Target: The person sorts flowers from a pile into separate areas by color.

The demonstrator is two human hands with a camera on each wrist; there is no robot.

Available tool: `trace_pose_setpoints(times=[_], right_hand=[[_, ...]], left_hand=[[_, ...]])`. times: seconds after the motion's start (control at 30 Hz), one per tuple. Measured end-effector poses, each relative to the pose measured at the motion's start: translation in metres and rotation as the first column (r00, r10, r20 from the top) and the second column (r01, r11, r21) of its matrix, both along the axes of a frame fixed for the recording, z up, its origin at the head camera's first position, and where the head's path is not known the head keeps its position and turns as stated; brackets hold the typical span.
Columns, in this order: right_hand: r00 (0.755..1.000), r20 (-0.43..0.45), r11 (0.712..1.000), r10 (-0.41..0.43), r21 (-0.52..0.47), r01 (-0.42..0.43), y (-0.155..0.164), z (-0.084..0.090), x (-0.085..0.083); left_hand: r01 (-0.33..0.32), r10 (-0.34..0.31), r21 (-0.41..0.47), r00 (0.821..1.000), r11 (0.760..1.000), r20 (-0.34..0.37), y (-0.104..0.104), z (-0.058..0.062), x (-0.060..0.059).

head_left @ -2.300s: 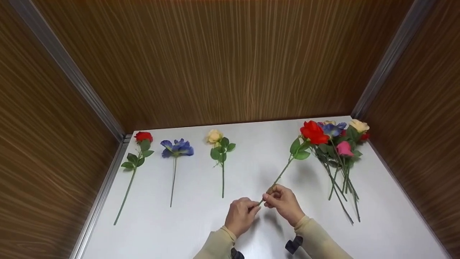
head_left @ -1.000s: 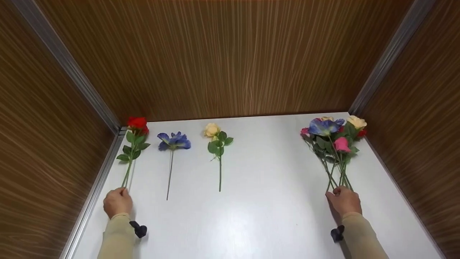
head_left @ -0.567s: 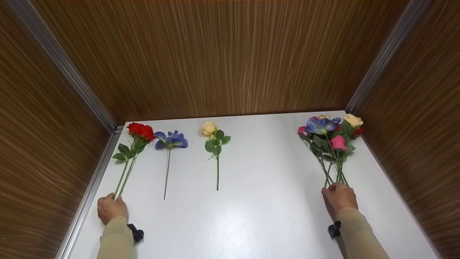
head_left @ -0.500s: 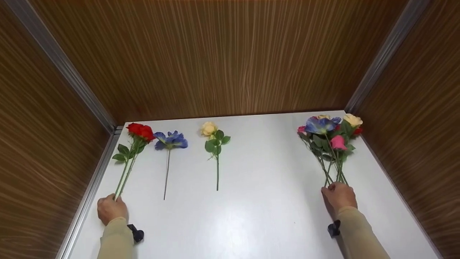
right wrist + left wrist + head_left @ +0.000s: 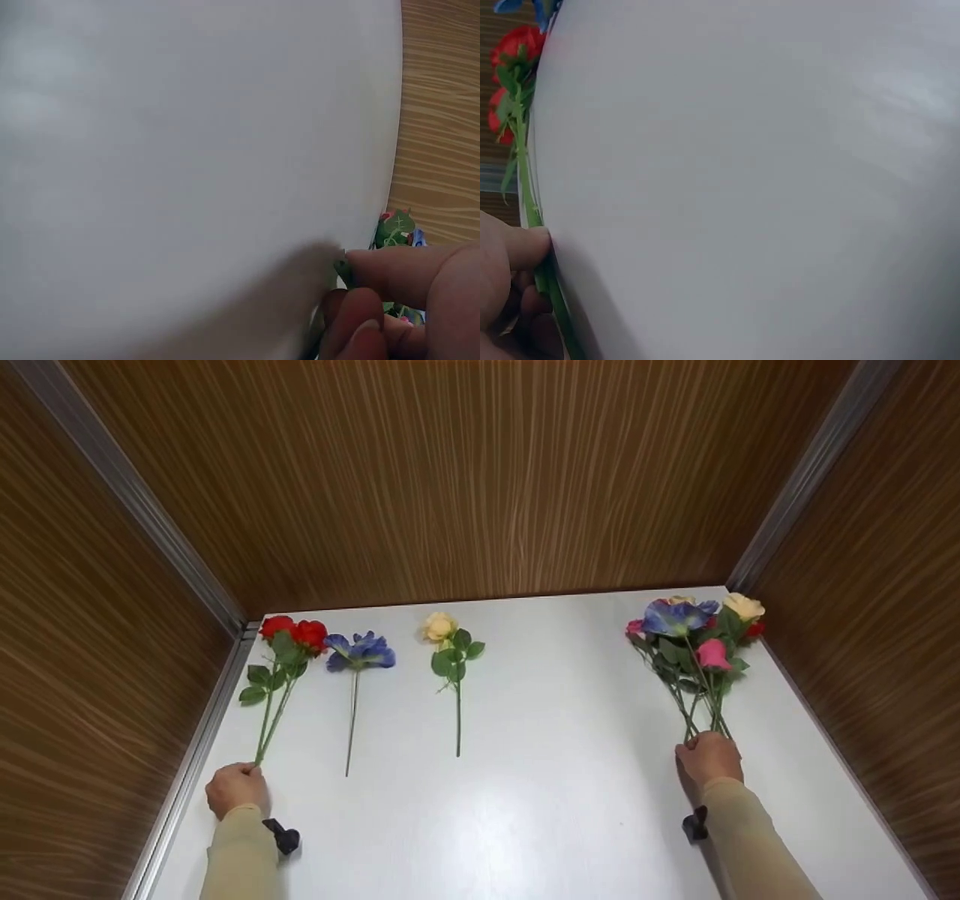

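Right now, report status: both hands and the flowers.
Left hand grips two red rose stems. Right hand grips the mixed bunch at its stem ends. Blue flower and cream rose lie untouched between. Nothing in the way.

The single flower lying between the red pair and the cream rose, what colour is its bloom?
Blue-purple; the flower shows best in the head view.

Your left hand (image 5: 237,788) is resting at the near left edge of the table (image 5: 555,810), and the pair of stems (image 5: 271,716) is running away from it toward the far left corner. Just to the right of this hand, a single flower (image 5: 352,697) is lying, and further right another single flower (image 5: 456,682). Your right hand (image 5: 709,757) is lying well apart, near the right edge, with the bunch (image 5: 694,660) spreading beyond it toward the far right corner.
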State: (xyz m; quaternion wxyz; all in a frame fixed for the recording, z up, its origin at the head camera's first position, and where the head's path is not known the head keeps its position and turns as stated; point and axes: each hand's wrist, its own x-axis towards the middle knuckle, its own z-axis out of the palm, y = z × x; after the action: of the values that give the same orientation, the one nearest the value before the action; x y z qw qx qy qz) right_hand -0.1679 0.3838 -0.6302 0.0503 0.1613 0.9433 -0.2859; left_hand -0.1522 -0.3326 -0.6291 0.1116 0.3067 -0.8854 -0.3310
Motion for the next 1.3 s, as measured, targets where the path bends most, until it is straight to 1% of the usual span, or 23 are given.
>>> trace_pose_setpoints(times=[0.1,0.23,0.43,0.57,0.67,0.83,1.0,1.17,1.3], right_hand=[[1.000,0.004,1.000,-0.009,-0.006,0.009,0.000,-0.001,-0.001],[0.999,0.029,0.999,-0.015,-0.033,0.015,0.001,-0.003,-0.001],[0.998,0.047,0.999,0.040,-0.016,-0.040,0.000,-0.003,-0.005],[0.999,0.034,0.999,0.034,-0.035,-0.033,0.000,-0.005,-0.004],[1.000,0.027,0.997,0.004,-0.077,-0.002,0.001,-0.007,-0.002],[0.995,0.038,0.986,-0.089,-0.139,0.093,0.006,-0.006,0.000],[0.990,-0.004,0.983,-0.139,-0.119,0.137,0.010,0.001,-0.004],[0.989,-0.038,0.989,-0.141,-0.059,0.139,0.018,0.005,-0.008],[0.987,-0.061,0.989,-0.150,-0.025,0.149,0.023,0.005,-0.010]], left_hand=[[-0.010,0.010,0.020,1.000,1.000,-0.004,0.000,0.000,0.000],[-0.012,0.012,0.042,1.000,0.999,-0.011,-0.001,0.000,0.001],[-0.025,0.026,0.080,1.000,0.996,-0.012,-0.006,0.001,0.006],[-0.031,0.034,0.113,0.999,0.993,-0.019,-0.007,0.000,0.007],[-0.028,0.032,0.115,0.999,0.993,-0.034,-0.006,-0.001,0.007],[-0.020,0.025,0.086,0.998,0.996,-0.050,-0.003,-0.005,0.007],[-0.024,0.029,0.099,0.999,0.995,-0.044,-0.002,-0.005,0.008],[-0.035,0.039,0.129,0.999,0.991,-0.029,-0.003,-0.004,0.007],[-0.036,0.041,0.127,0.998,0.991,-0.039,-0.001,-0.005,0.007]])
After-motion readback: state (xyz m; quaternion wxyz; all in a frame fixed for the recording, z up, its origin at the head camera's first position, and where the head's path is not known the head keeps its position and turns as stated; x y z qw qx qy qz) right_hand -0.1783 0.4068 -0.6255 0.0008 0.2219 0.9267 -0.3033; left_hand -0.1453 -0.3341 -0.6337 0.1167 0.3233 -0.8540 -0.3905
